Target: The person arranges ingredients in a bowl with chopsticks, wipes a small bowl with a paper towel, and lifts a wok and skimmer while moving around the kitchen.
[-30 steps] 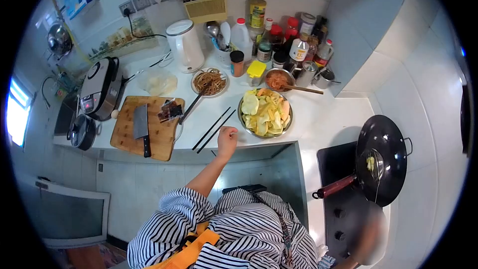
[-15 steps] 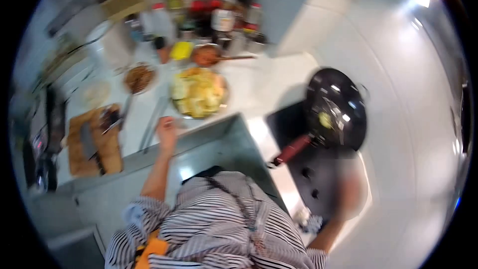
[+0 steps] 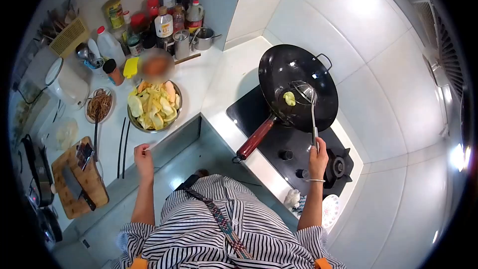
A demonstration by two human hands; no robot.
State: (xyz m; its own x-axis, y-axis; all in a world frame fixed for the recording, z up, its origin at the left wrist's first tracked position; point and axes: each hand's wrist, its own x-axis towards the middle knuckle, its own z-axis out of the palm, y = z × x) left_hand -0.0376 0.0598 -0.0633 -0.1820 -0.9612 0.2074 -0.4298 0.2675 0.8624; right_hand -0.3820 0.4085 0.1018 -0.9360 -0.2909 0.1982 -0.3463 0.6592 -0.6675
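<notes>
My right hand (image 3: 317, 160) grips the handle of a metal ladle (image 3: 313, 118). Its shiny head lies inside the black wok (image 3: 279, 72), beside a small pale yellow-green piece of food (image 3: 289, 98). The wok sits on the black stove (image 3: 271, 157), its reddish handle (image 3: 256, 138) angled toward my body. Near the counter edge my left hand (image 3: 143, 158) hovers with its fingers curled in; nothing shows in them. Closest to it are two dark chopsticks (image 3: 122, 144) and a metal bowl (image 3: 155, 130) heaped with cut yellow-green pieces (image 3: 152, 107).
A cutting board (image 3: 69, 162) holds a knife (image 3: 74, 187) at the left. A bowl of brown strips (image 3: 99, 104) stands behind it, near a white kettle (image 3: 67, 82). Bottles (image 3: 163, 26) line the back wall. A patterned plate (image 3: 329, 209) lies right of my right forearm.
My right hand has gone from the blurred right side of the stove to the wok and now holds the ladle there. The view has shifted; my left hand stays curled near the counter edge.
</notes>
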